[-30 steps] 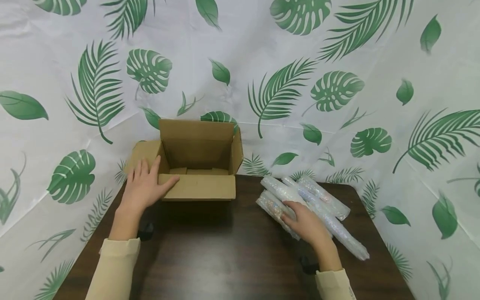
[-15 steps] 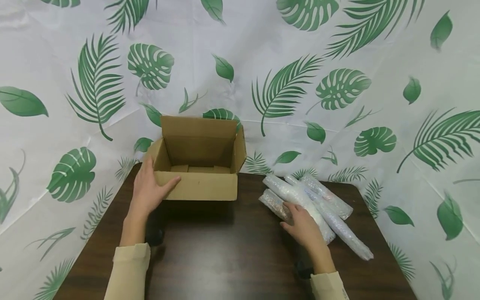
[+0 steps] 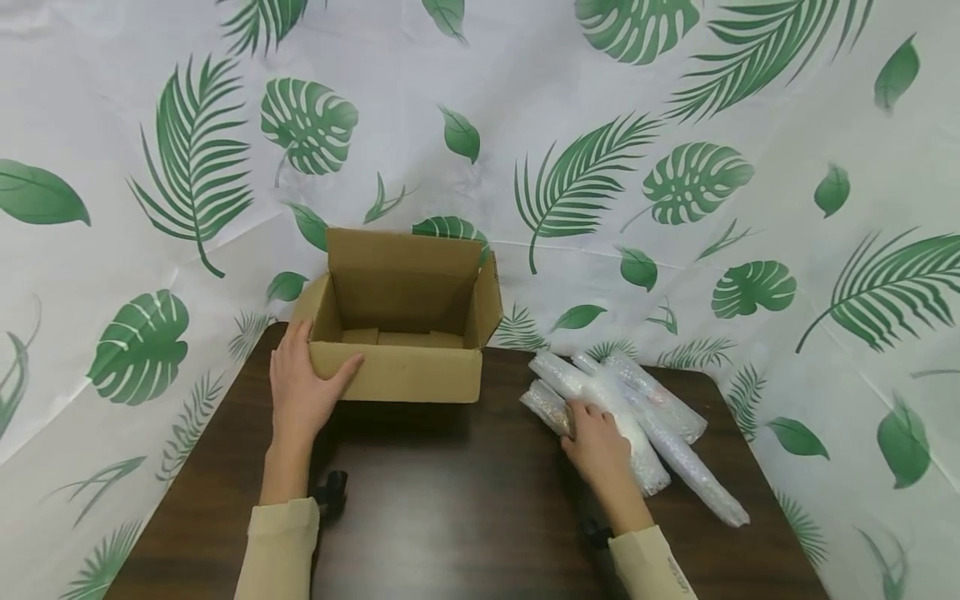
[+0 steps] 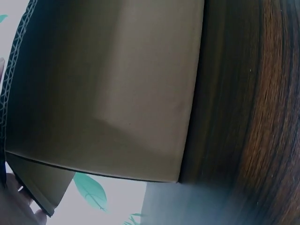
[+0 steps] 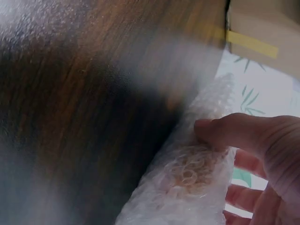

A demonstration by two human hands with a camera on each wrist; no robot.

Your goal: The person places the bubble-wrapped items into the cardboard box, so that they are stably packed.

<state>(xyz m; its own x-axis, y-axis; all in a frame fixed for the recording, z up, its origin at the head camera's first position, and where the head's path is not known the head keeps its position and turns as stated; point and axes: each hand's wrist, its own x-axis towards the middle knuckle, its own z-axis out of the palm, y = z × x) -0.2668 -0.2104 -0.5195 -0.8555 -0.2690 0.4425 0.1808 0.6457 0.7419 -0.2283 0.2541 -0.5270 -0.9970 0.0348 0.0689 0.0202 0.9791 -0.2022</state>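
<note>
An open-topped cardboard box (image 3: 412, 375) stands near the far edge of the table. My left hand (image 3: 300, 387) grips its near left corner, thumb across the front and fingers along the left side. Fingertips (image 4: 41, 216) curl round a flap in the left wrist view. On the right lies a small pile of bubble-wrapped packages (image 3: 637, 417). My right hand (image 3: 600, 446) holds the nearest bubble-wrapped package (image 5: 183, 187), its thumb on one face and the fingers behind. Something beige or pinkish shows blurrily through that wrap.
The dark wood-grain table (image 3: 450, 492) runs between the box and the pile. A white cloth with green leaves (image 3: 465, 67) hangs close behind and at both sides. The box's back flap stands up and its right flap leans outward.
My left hand has slid from atop the left flap down round the box's corner. My right hand has moved slightly down and closed its fingers on the nearest package.
</note>
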